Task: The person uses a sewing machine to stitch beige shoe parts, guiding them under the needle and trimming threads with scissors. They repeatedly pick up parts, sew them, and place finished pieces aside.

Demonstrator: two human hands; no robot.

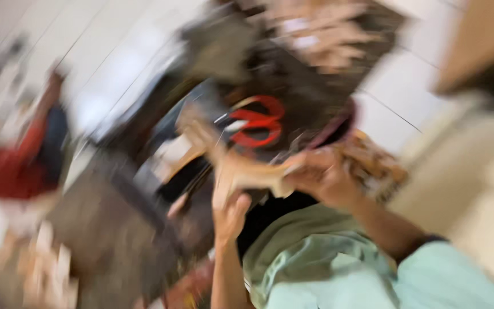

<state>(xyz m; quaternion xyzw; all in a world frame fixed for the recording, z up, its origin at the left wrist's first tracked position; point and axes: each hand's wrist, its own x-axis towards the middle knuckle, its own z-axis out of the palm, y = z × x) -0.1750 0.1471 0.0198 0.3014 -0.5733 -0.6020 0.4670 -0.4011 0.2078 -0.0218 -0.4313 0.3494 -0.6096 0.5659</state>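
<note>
The head view is heavily blurred by motion. My left hand point(231, 214) rises from the bottom centre, fingers curled on the lower edge of a pale tan flat piece point(241, 171), perhaps card or paper. My right hand point(321, 177) comes in from the right in a light green sleeve and grips the same piece at its right end. Just above the hands lies a dark surface with a pair of red-handled scissors point(257, 123).
A dark grey table or mat point(104, 229) with pale scraps fills the lower left. A red and blue blurred shape point(18, 166) sits at far left. White floor tiles point(407, 91) show at the upper right, a tan object point(475, 40) in the corner.
</note>
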